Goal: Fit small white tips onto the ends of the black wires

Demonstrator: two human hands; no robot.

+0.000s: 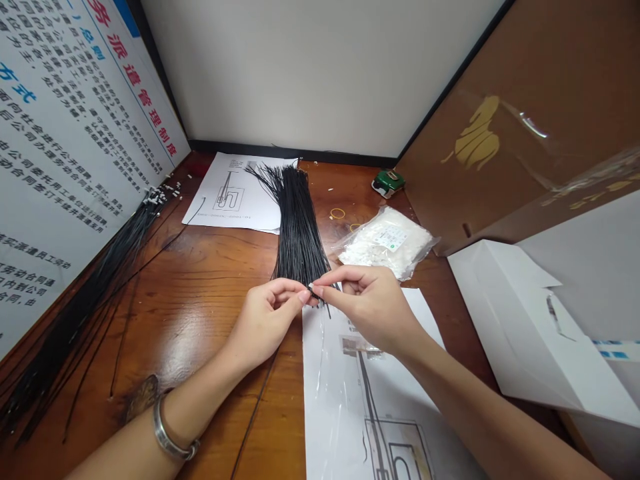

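Observation:
My left hand [264, 321] is closed in a pinch on a thin black wire [256, 408], whose tail runs down toward the near table edge. Its fingertips meet those of my right hand [371, 308], which pinches a tiny white connector [311, 286] at the wire's end. Whether the wire sits inside the connector is too small to tell. Just beyond both hands lies a thick bundle of black wires [300, 223], its near ends partly hidden by my fingers. A clear bag of small white pieces [387, 241] rests beyond my right hand.
Wires with white ends [107, 283] lie at left by a printed board [75, 133]. Drawing sheets [220, 210] lie beneath the bundle's far part, and another sheet [325, 400] under my right arm. A green tape measure [388, 183], brown carton [520, 133] and white box [525, 320] stand right.

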